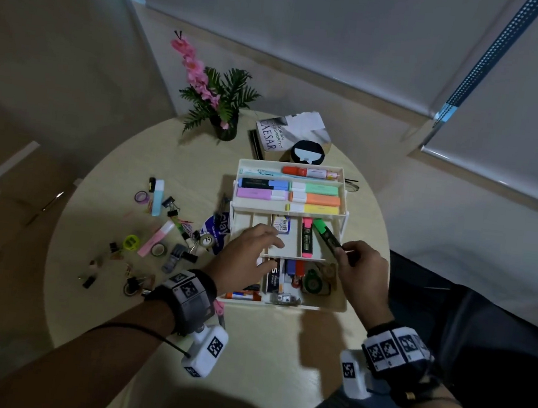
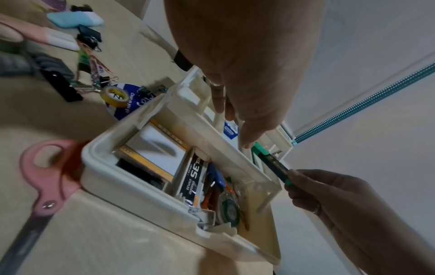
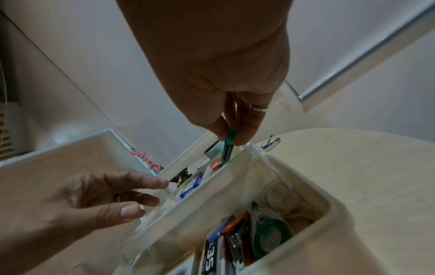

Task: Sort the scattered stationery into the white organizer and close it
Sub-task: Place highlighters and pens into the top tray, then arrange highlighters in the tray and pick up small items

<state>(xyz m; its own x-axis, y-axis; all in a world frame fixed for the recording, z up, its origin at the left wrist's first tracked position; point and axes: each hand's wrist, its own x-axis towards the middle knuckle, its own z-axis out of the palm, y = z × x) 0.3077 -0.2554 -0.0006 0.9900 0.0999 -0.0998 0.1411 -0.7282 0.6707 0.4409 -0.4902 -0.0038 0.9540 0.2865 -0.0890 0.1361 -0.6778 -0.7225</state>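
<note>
From the head view, the white organizer (image 1: 336, 307) stands open in tiers on the round table (image 1: 264, 347), its right side close to the table's right edge, with bare tabletop between it and me. My right hand (image 1: 362, 271) pinches the dark end of a green highlighter (image 1: 326, 235), which slants over the middle tier's right compartment beside a pink highlighter (image 1: 306, 238) lying there. My left hand (image 1: 248, 255) hovers over the middle tier's left side, fingers spread and relaxed, holding nothing. Loose clips, tape rolls and a pink-and-white highlighter (image 1: 156, 237) lie scattered left of the organizer. Behind it lies a book (image 1: 279, 134) reading "CAESAR", with a potted plant (image 1: 220, 104) to its left.

From the left wrist, pink-handled scissors (image 2: 44, 178) lie against the organizer's near corner (image 2: 94, 154). A staple box (image 2: 191, 178) in the bottom tier reads "STANDARD STAPLES". A blue packet (image 2: 127, 109) reads "Clean as you go", with a yellow tape roll (image 2: 115, 94) on it. My right fingers (image 2: 303, 178) grip the green highlighter's end.

From the right wrist, my fingertips (image 3: 242, 137) clamp the green highlighter (image 3: 228, 147) above the tier wall. My left hand (image 3: 98, 199) is open beside the tier's edge. Eyeglasses (image 3: 271, 143) lie on the table beyond the organizer.
</note>
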